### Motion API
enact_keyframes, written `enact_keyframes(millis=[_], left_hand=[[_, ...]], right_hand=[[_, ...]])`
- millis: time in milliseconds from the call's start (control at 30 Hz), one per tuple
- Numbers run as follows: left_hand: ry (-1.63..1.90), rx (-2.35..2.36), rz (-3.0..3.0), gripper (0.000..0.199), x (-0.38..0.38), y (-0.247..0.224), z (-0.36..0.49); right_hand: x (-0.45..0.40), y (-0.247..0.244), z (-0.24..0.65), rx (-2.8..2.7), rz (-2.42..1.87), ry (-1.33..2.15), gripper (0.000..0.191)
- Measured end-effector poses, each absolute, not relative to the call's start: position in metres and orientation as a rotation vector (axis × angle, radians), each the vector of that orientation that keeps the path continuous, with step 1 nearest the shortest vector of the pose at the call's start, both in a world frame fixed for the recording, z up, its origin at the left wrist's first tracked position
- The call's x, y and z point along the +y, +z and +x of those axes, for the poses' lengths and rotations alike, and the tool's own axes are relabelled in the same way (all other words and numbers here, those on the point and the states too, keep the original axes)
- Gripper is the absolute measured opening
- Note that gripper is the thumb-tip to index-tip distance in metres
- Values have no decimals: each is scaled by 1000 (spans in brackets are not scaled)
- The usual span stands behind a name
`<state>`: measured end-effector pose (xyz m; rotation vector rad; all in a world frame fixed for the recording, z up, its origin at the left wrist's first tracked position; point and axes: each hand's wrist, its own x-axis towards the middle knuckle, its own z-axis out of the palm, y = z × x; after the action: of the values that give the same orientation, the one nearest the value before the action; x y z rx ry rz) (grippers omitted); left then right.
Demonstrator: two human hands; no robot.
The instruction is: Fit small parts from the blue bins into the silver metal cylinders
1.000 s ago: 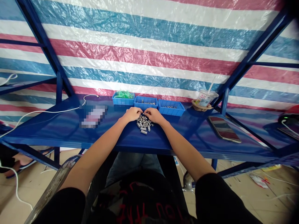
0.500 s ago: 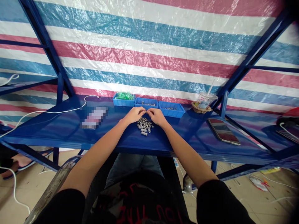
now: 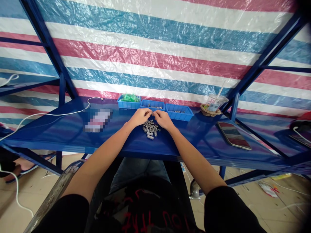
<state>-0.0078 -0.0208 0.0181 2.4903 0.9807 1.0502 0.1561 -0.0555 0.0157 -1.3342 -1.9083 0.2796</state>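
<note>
My left hand (image 3: 143,116) and my right hand (image 3: 162,118) meet fingertip to fingertip above the blue table. Both are closed in a pinch, and whatever sits between the fingers is too small to make out. Just below them, on the table, lies a loose pile of small silvery metal cylinders (image 3: 150,129). One cylinder (image 3: 150,137) rests apart at the pile's near side. Behind the hands stand a blue bin of green plastic pieces (image 3: 129,104), a middle blue bin (image 3: 145,104) with small metal parts, and a right blue bin (image 3: 186,116) with more small parts.
On the right, a plastic cup with a straw (image 3: 213,103) stands in a brown holder (image 3: 206,112), with a phone (image 3: 233,135) nearer me. A blurred-out flat item (image 3: 98,120) and a white cable (image 3: 48,114) lie left. Blue metal posts (image 3: 62,92) frame the table before a striped sheet (image 3: 155,58).
The view has shifted slightly. Both hands stay together above the pile, with only small finger movements; the pile and bins look the same.
</note>
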Motion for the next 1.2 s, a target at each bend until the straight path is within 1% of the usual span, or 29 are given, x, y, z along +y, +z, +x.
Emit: enact_keyframes(millis=[133,400,567,733,933,1067,1200], left_hand=[[1042,945,2497,27,-22,19,-8],[1056,939,2494,28,-22,18,-5],[1056,944,2493,28,-21,16,-4],[1063,936,2492,29,-22,16,-4],[1065,959,2475,25,-23,17,-5],[1092,1121,2427,26,-23,19,-7],[1036,1155,2431,34,-24,20,-6]], right_hand=[[-57,17,154,-1916,-1331,313,32],[-58,16,153,-1892,-1357,305,31],[-56,14,152,-1917,-1397,221,28],[-54,12,153,-1922,-1464,114,30],[-54,13,153,-1937,-1417,177,33],[-57,12,151,-1891,-1377,174,21],[-60,13,150,-1908,-1315,120,19]])
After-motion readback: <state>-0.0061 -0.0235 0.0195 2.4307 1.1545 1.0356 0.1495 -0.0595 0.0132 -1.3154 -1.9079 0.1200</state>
